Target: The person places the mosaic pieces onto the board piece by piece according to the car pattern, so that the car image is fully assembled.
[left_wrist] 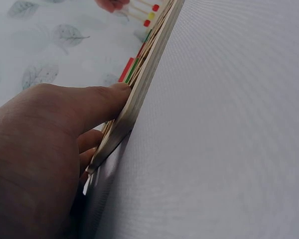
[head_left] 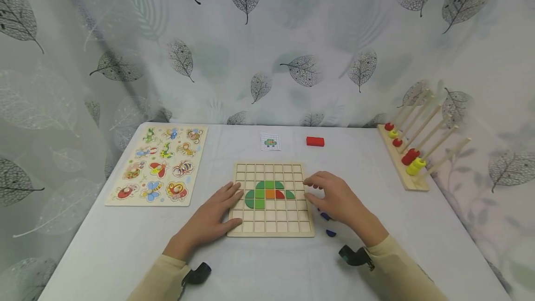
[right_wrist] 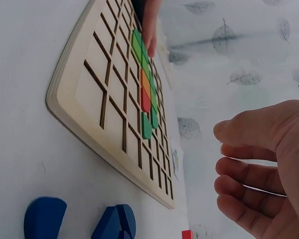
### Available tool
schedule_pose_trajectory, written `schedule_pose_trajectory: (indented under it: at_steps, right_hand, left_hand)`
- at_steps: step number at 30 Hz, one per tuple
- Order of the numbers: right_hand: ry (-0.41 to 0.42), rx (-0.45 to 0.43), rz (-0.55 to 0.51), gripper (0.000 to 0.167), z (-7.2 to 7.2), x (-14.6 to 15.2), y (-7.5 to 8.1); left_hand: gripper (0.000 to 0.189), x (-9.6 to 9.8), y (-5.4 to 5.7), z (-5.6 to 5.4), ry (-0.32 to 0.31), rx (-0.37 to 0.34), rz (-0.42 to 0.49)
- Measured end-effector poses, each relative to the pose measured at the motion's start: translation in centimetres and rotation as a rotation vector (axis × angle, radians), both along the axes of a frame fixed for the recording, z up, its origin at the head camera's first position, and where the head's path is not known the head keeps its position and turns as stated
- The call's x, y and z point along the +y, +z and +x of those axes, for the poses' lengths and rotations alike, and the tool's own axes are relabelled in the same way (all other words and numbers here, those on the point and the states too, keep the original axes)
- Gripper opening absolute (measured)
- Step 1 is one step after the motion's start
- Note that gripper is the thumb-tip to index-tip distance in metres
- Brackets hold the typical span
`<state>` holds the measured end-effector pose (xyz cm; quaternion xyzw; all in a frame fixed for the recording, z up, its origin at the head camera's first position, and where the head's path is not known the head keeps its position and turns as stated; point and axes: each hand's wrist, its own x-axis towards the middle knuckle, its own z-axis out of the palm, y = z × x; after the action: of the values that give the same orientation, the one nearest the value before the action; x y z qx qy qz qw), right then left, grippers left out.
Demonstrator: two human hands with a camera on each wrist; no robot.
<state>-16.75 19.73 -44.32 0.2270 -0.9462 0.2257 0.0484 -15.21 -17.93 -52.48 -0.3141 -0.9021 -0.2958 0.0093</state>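
Head cam first: a wooden grid board [head_left: 288, 226] sits flat on the white tablecloth [head_left: 267, 264], smack in the middle of the frame. There's a cluster of green tiles [head_left: 259, 193] slotted into it, with one orange tile [head_left: 270, 194] and one red tile [head_left: 279, 195] in the same patch. Left hand [head_left: 213, 213] rests on the board's left edge, fingers laid out pretty straight, not clenched. Right hand [head_left: 334, 197] hovers by the right edge, fingers loosely bent, nothing in it. Dark blue pieces [head_left: 330, 233] lie just below that hand. Above the board there's a small picture card [head_left: 270, 142] and a red block [head_left: 315, 141]. Insect puzzle board [head_left: 166, 182] at left, wooden peg stand [head_left: 397, 157] with red and yellow beads at upper right.

Left wrist cam: the thumb rests on the grid board's edge, other fingers partly hidden behind it. It's contact, no tight grasp that I can see. Board runs diagonally to the top of the frame.

Right wrist cam: the empty hand is at lower right, thumb apart from the fingertips. Board fills the upper left, and the blue pieces are at lower left, off the board.
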Motion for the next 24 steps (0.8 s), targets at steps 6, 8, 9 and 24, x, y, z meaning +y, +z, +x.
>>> schedule_pose_trajectory:
  at_steps: [6,8,9,24]
  right_hand:
    - [-0.029,-0.005,-0.005,0.033,0.1,0.9,-0.1]
    - [-0.045,-0.01,-0.002,0.033,0.0,1.3,-0.2]
    - [-0.054,-0.012,-0.002,0.033,0.0,1.5,-0.3]
    - [-0.15,-0.035,-0.005,0.033,0.5,4.9,-0.5]
  left_hand:
    - [0.077,0.0,-0.4,-0.1,-0.003,0.012,0.005]
    - [0.077,0.0,-0.5,-0.1,-0.004,0.019,0.007]
    - [0.077,0.0,-0.5,-0.1,-0.004,0.024,0.009]
    - [0.076,0.0,-0.5,-0.1,0.001,0.041,0.015]
